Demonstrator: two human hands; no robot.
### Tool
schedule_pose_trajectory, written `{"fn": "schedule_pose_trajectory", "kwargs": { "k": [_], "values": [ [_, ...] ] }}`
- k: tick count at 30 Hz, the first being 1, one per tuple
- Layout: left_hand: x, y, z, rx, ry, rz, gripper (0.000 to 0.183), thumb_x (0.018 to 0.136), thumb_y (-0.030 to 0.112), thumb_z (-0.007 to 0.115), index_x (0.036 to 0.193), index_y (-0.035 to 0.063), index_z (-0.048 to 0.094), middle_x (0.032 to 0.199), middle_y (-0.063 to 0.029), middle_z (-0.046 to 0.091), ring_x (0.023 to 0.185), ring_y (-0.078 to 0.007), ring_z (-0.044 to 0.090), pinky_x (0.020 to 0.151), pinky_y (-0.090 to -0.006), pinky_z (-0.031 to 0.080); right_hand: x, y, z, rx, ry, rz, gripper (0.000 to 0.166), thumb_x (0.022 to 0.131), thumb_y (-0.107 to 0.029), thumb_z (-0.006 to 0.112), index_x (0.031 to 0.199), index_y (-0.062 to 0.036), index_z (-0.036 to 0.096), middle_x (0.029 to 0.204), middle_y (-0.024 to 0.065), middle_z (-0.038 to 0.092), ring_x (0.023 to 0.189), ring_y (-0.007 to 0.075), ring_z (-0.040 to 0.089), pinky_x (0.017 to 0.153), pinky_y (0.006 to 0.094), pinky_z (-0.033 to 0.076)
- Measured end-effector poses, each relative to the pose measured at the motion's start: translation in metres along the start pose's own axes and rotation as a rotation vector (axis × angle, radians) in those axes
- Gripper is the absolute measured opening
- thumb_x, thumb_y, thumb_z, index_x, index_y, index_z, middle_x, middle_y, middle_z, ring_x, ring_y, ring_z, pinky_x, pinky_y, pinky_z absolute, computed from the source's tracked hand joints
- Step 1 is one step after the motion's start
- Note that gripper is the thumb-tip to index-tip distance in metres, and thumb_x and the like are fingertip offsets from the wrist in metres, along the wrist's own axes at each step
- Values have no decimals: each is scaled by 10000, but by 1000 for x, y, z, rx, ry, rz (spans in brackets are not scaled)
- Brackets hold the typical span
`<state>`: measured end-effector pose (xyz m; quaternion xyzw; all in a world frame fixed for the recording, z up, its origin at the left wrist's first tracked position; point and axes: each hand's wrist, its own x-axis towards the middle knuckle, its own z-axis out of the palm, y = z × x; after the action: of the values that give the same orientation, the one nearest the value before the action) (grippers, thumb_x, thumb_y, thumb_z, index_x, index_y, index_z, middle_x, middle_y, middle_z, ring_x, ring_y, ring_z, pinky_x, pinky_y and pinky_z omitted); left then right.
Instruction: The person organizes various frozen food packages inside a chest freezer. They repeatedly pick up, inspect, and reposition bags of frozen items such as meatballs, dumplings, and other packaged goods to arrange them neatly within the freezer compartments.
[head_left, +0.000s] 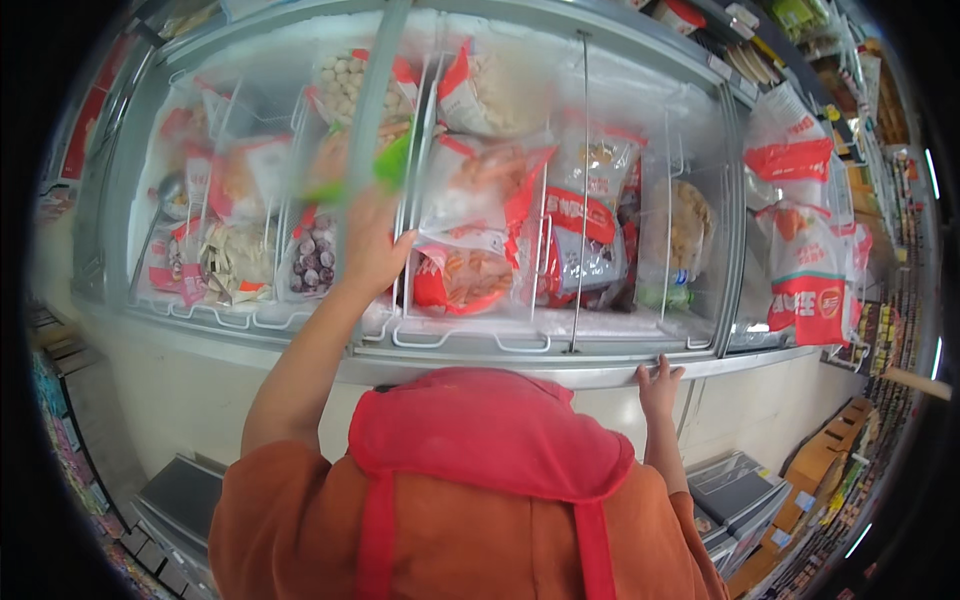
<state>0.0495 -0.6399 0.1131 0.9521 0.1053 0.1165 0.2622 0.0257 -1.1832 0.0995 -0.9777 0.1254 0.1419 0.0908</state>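
Note:
My left hand (375, 244) reaches over the chest freezer, its thumb against the edge of a sliding glass lid's frame (381, 82). Motion blurs its fingers. At their tips is a blurred bright green thing (392, 159); I cannot tell whether it is held or lies behind the glass. My right hand (661, 381) rests with spread fingers on the freezer's metal front rim (592, 373). Beneath the frosted glass, near my left hand, are bagged frozen sausage-like pieces (480, 274), dark purple frozen fruit (313, 255) and a bag of pale balls (345, 86).
White wire dividers (541, 247) split the freezer. A metal ladle (172, 191) stands among bags at the left. Red and white bags (806, 277) lie at the freezer's right end. Grey-topped bins (739, 487) flank me, with stocked shelves (900, 300) to the right.

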Motion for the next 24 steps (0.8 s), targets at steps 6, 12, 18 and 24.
{"fn": "schedule_pose_trajectory", "kwargs": {
  "k": [6, 12, 18, 24],
  "values": [
    [-9, 23, 68, 57, -347, 233, 561, 709, 176, 674, 1229, 60, 498, 1304, -178, 454, 1234, -342, 401, 1025, -447, 321, -6, -14, 7, -148, 45, -11, 669, 847, -474, 565, 1384, -133, 356, 1456, 306, 146, 1355, 470, 121, 1008, 649, 185],
    [0, 61, 113, -77, -974, -162, 527, 713, 163, 650, 1211, 75, 502, 1241, -181, 507, 1154, -336, 480, 944, -434, 395, 11, -10, -14, -77, -17, -229, 680, 790, -450, 647, 1332, -103, 425, 1478, 212, 192, 1377, 426, 106, 1024, 654, 139],
    [41, 78, 120, 177, -723, -34, 658, 755, 178, 649, 1348, 56, 393, 1299, -194, 470, 1163, -347, 473, 972, -407, 379, 68, -9, -12, 185, 53, -463, 558, 769, -274, 679, 1251, -72, 485, 1363, 196, 403, 1312, 419, 283, 1028, 580, 222],
    [154, 147, 134, 92, -302, 293, 593, 822, 250, 625, 1318, 29, 387, 1275, -233, 460, 1183, -406, 426, 990, -436, 345, 145, -50, 3, 367, -246, -514, 492, 802, -255, 639, 1224, -36, 512, 1242, 187, 526, 1197, 342, 455, 984, 408, 371]
  ]
}}
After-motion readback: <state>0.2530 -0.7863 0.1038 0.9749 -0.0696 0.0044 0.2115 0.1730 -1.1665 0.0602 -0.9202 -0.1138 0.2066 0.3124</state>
